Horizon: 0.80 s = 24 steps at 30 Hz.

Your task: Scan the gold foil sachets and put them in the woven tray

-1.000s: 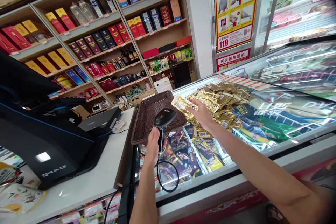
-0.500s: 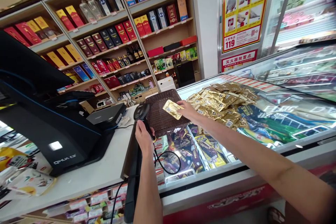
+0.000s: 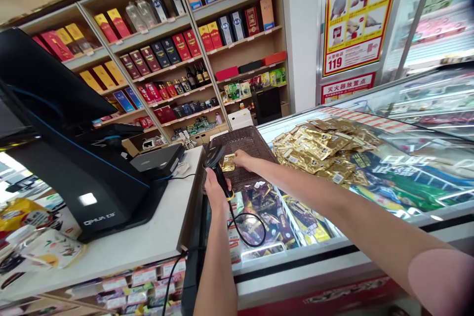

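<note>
My left hand (image 3: 214, 190) is wrapped round the handle of a black barcode scanner (image 3: 216, 160), whose head points at a gold packet (image 3: 228, 162). My right hand (image 3: 242, 159) pinches that gold packet just in front of the scanner, over the brown wicker basket (image 3: 255, 142). A heap of several similar gold packets (image 3: 320, 145) lies on the freezer's glass lid to the right of the basket. The scanner's coiled black cable (image 3: 249, 229) hangs below my left hand.
A black point-of-sale terminal (image 3: 66, 158) stands on the white counter (image 3: 140, 242) at left. The glass-topped chest freezer (image 3: 370, 192) holds packaged goods. Shelves of boxed bottles (image 3: 166, 49) fill the back wall. A red poster (image 3: 357, 10) hangs at the right.
My right hand carried a gold packet leftward from the heap, over the basket, to the scanner head. My left hand shifted the scanner left and tilted it toward the packet.
</note>
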Motion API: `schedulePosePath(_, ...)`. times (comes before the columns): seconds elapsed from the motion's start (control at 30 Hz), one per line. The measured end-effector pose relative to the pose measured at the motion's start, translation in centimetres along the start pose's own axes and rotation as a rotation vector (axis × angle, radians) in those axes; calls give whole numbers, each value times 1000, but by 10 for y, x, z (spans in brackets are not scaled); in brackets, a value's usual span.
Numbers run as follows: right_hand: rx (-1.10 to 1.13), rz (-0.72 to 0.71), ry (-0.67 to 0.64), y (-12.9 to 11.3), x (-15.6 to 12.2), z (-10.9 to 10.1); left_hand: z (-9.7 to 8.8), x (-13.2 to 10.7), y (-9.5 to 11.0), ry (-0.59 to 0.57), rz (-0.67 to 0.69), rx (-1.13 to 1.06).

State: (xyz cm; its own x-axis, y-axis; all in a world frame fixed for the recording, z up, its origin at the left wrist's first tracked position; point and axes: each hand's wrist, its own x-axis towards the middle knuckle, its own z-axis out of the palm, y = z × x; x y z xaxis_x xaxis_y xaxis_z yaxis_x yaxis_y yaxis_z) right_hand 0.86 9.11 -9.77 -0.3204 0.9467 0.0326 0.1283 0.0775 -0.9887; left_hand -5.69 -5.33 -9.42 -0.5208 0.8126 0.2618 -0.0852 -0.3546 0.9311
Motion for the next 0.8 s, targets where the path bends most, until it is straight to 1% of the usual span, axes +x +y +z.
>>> schedulePosePath(0.03, -80, -13, 31, 3, -2, -10, 1, -1, -1, -15, 2, -2)
schedulePosePath(0.1, -157, -71, 93, 7, -9, -36, 1, -2, -2, -36, 9, -4)
schedulePosePath(0.2, -157, -164, 167, 10, -23, -86, 4, 1, 5, -75, 25, 0)
schedulePosePath(0.27, -203, -193, 232, 11, -34, -124, 9, 9, 19, -127, 40, -2)
schedulePosePath(0.37, -393, -173, 353, 12, -46, -178, 27, 29, 49, -189, 93, -48)
schedulePosePath(0.43, -597, -108, 386, 13, -48, -205, 41, 45, 69, -237, 158, -57)
schedulePosePath(0.47, -701, -73, 369, 14, -47, -215, 47, 52, 77, -272, 170, -60)
schedulePosePath(0.53, -880, -12, 280, 13, -44, -228, 55, 62, 87, -343, 163, -45)
schedulePosePath(0.6, -1009, 46, 177, 11, -42, -233, 57, 68, 88, -401, 136, 2)
schedulePosePath(0.7, -1162, 150, 34, 6, -41, -230, 51, 72, 78, -464, 95, 102)
schedulePosePath(0.8, -1270, 253, -74, 4, -39, -221, 41, 76, 69, -498, 46, 209)
